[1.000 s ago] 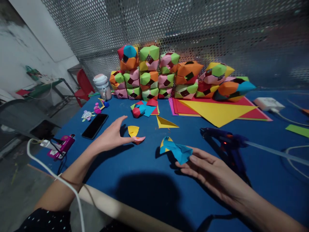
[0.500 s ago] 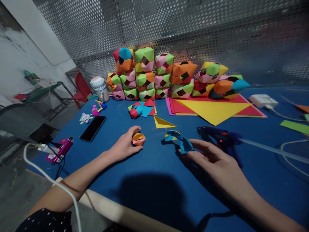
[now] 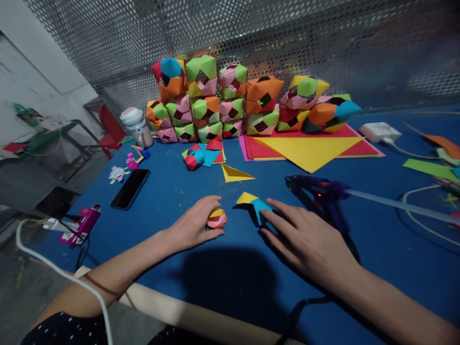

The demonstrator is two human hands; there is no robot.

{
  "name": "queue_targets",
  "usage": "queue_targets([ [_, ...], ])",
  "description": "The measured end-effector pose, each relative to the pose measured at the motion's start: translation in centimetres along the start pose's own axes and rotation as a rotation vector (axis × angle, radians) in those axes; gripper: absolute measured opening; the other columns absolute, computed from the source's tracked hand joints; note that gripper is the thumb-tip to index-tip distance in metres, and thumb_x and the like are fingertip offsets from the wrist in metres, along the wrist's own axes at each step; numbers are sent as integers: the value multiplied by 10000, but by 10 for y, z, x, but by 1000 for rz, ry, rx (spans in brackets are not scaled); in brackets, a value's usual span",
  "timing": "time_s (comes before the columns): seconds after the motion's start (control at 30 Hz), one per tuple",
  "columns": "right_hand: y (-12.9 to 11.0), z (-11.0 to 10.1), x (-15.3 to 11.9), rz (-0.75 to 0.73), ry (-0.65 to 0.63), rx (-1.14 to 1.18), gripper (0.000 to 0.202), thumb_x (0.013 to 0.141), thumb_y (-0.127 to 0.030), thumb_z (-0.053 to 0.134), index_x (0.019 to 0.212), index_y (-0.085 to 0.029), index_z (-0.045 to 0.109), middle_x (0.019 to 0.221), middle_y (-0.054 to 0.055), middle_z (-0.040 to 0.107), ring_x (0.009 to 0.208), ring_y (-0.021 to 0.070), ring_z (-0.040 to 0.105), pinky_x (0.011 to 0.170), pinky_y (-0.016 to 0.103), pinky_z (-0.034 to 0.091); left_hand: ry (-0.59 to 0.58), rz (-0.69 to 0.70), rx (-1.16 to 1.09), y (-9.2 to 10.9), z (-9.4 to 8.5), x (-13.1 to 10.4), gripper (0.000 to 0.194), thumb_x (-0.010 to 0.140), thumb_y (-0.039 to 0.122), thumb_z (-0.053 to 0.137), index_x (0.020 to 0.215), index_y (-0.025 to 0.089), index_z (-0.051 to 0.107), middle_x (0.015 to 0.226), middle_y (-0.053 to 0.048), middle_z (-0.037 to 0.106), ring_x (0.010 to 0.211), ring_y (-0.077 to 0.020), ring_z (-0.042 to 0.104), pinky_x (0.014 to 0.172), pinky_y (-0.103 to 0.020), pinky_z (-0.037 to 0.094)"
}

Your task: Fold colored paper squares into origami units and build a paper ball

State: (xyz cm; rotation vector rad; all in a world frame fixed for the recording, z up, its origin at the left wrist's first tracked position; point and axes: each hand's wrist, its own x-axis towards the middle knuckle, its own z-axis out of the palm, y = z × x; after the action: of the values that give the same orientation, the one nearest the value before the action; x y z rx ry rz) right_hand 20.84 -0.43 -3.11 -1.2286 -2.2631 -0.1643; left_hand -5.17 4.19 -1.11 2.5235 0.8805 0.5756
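Note:
My left hand (image 3: 196,220) curls around a small rounded paper piece (image 3: 217,219) in yellow, pink and orange, low over the blue table. Its thumb and fingers rest on either side of it. Just to the right, a folded paper strip (image 3: 258,206), yellow at one end and blue at the other, sits on the table. My right hand (image 3: 298,230) reaches over the blue end with fingers spread, the fingertips at the paper. A folded yellow paper triangle (image 3: 235,174) lies behind the strip. Beside my right hand stands a dark blue glue gun (image 3: 318,184) with a clear glue stick.
Stacked multicoloured paper balls (image 3: 204,110) line the back by the perforated metal panel. In front are coloured sheets topped by a yellow triangle (image 3: 311,151). A phone (image 3: 130,189), bottle (image 3: 136,127) and magenta power strip (image 3: 81,227) stand left. A charger (image 3: 380,132) and cables are right.
My right hand has turned the strip over and lowered it to the table, and its fingers have spread. My left hand has shifted slightly right with the rounded paper piece. The view has moved a little.

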Motion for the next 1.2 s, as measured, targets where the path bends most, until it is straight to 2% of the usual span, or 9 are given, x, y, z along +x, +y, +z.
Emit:
queue_targets([
  [0.13, -7, -7, 4, -163, 129, 1, 250, 830, -182, 547, 1076, -145, 576, 1127, 185, 607, 944, 296, 593, 743, 425, 498, 4, -2, -31, 4, 4, 3, 367, 756, 311, 642, 1007, 151, 428, 1204, -202, 479, 1165, -245, 472, 897, -380, 458],
  [0.27, -20, -1, 2, -199, 51, 228, 325, 847, -90, 495, 1161, -171, 494, 1120, 145, 601, 938, 227, 596, 754, 369, 511, 18, -17, -29, 21, 1, 3, 348, 753, 286, 646, 1015, 145, 466, 1175, -176, 493, 1134, -227, 490, 909, -369, 452],
  [0.4, -38, 6, 2, -49, -40, 598, 386, 865, -110, 475, 1231, -218, 411, 1158, 98, 574, 1042, 172, 574, 832, 302, 517, 47, -34, -77, 39, -6, 2, 345, 766, 295, 633, 1047, 146, 500, 1155, -149, 514, 1099, -212, 515, 893, -362, 461],
  [0.53, -51, 6, 5, 202, -83, 832, 331, 835, -126, 516, 1138, -239, 442, 847, 12, 646, 738, 122, 640, 674, 242, 544, 52, -95, -155, 50, -10, 0, 403, 749, 344, 656, 1084, 168, 520, 1114, -112, 542, 1038, -201, 545, 875, -347, 460],
  [0.6, -54, 5, 6, 278, -87, 911, 305, 824, -143, 540, 1099, -242, 456, 751, -15, 637, 653, 113, 632, 633, 233, 540, 46, -212, -195, 53, -12, 0, 456, 722, 399, 673, 1090, 183, 512, 1061, -83, 565, 949, -185, 569, 817, -327, 474],
  [0.77, -55, 3, 11, 284, -37, 912, 324, 807, -203, 588, 1124, -239, 529, 881, 29, 645, 699, 125, 627, 676, 265, 533, 24, -501, -353, 58, -13, -1, 460, 663, 507, 683, 919, 183, 478, 880, -20, 596, 684, -123, 547, 599, -247, 455],
  [0.87, -55, 1, 15, 386, -86, 966, 234, 806, -259, 591, 1038, -231, 604, 912, 40, 660, 717, 144, 631, 666, 275, 531, 27, -467, -421, 57, -14, -2, 431, 643, 465, 716, 884, 178, 503, 965, -34, 573, 725, -119, 538, 641, -249, 461],
  [1.0, -53, 1, 17, 611, -133, 1140, 248, 775, -349, 613, 984, -216, 624, 809, 32, 682, 682, 161, 637, 618, 277, 531, 9, -364, -559, 53, -15, -3, 440, 701, 312, 695, 1085, 187, 520, 1128, -67, 488, 717, -86, 522, 660, -241, 482],
  [1.2, -53, 2, 16, 711, -161, 1291, 297, 733, -372, 655, 983, -220, 606, 838, 38, 697, 753, 182, 654, 668, 298, 531, 43, -313, -491, 53, -16, -3, 352, 817, 237, 555, 1165, 185, 546, 1111, -67, 513, 805, -105, 519, 729, -243, 465],
])
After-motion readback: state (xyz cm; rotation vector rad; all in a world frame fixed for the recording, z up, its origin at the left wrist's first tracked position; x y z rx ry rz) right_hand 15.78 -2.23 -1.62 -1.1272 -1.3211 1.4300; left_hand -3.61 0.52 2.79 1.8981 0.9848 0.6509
